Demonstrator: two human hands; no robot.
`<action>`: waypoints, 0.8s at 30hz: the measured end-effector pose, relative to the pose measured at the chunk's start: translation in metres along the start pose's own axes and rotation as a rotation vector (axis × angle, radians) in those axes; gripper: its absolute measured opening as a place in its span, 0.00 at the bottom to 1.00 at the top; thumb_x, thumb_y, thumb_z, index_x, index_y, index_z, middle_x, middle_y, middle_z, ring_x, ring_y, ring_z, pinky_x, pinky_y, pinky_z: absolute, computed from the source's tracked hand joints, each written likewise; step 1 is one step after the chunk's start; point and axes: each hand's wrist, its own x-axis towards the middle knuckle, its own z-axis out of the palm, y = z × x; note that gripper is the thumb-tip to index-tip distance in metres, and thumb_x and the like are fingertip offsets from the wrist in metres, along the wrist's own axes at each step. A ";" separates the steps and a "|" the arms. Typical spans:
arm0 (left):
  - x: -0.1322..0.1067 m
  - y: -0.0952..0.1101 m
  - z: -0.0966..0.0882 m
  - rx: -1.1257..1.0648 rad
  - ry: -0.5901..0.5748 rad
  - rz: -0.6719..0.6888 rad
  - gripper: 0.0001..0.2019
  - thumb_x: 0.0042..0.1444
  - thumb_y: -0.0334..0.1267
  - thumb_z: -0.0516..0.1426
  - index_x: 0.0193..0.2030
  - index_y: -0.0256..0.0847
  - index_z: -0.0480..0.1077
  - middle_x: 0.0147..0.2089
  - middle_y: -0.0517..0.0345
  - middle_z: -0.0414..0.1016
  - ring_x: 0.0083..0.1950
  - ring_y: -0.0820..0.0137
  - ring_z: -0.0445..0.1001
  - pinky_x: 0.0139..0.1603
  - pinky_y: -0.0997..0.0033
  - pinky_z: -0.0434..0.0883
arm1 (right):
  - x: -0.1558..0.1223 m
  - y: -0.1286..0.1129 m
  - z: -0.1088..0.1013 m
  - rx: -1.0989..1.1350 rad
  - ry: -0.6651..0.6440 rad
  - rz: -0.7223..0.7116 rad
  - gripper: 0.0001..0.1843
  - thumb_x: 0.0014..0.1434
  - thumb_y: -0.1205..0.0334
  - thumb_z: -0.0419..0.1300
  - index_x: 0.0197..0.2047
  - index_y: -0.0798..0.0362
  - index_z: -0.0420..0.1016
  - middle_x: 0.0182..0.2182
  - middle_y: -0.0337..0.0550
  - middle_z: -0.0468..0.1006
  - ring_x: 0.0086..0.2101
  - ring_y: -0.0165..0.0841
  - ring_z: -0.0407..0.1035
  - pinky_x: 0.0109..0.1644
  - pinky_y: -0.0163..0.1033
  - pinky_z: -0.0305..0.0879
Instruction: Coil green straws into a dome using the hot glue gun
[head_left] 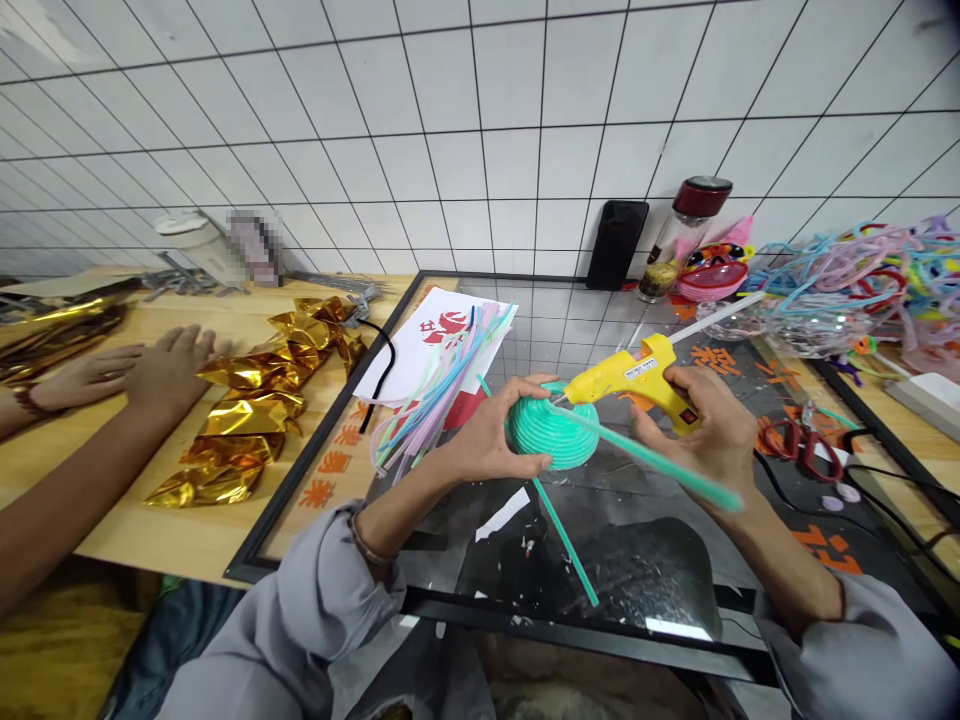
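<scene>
Gloss meeting matt
The yellow glue gun (pixel 619 378) is showing smooth plastic; the green coiled dome (pixel 553 442) is looking ridged; gold foil (pixel 244 420) is gleaming, crinkled; the glassy tabletop (pixel 660 560) is reflecting; grey cloth sleeves (pixel 300 575) are looking matt.

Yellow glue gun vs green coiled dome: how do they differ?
The glue gun is yellow and pistol-shaped; the coiled dome is green, round and ridged.
The right hand grips the glue gun by its handle; the left hand holds the coiled dome from the side.
Shared: both are held.
</scene>
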 end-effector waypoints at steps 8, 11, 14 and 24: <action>0.001 0.002 -0.001 -0.007 -0.013 -0.023 0.33 0.45 0.39 0.70 0.57 0.46 0.61 0.71 0.40 0.62 0.71 0.49 0.65 0.69 0.40 0.62 | 0.002 -0.003 -0.002 -0.006 0.023 -0.036 0.15 0.57 0.64 0.66 0.47 0.48 0.71 0.34 0.44 0.78 0.32 0.39 0.74 0.33 0.44 0.71; 0.001 0.000 -0.001 -0.009 -0.013 -0.013 0.34 0.45 0.39 0.71 0.57 0.46 0.61 0.70 0.40 0.63 0.71 0.49 0.64 0.69 0.39 0.62 | 0.003 -0.004 -0.003 -0.001 0.035 -0.064 0.15 0.56 0.66 0.66 0.47 0.48 0.71 0.34 0.44 0.78 0.32 0.39 0.74 0.31 0.44 0.70; 0.000 0.000 -0.001 -0.032 -0.016 -0.027 0.34 0.45 0.38 0.70 0.57 0.46 0.61 0.71 0.39 0.62 0.71 0.49 0.64 0.69 0.40 0.62 | 0.004 -0.005 -0.004 0.007 0.036 -0.069 0.15 0.57 0.66 0.66 0.47 0.49 0.71 0.34 0.45 0.78 0.32 0.39 0.74 0.31 0.43 0.70; 0.000 0.000 -0.003 -0.041 -0.039 -0.042 0.33 0.45 0.40 0.70 0.56 0.46 0.61 0.71 0.39 0.61 0.72 0.49 0.63 0.69 0.40 0.62 | 0.006 -0.004 -0.007 -0.001 0.014 -0.058 0.13 0.57 0.65 0.66 0.45 0.49 0.71 0.34 0.44 0.78 0.32 0.38 0.74 0.32 0.43 0.70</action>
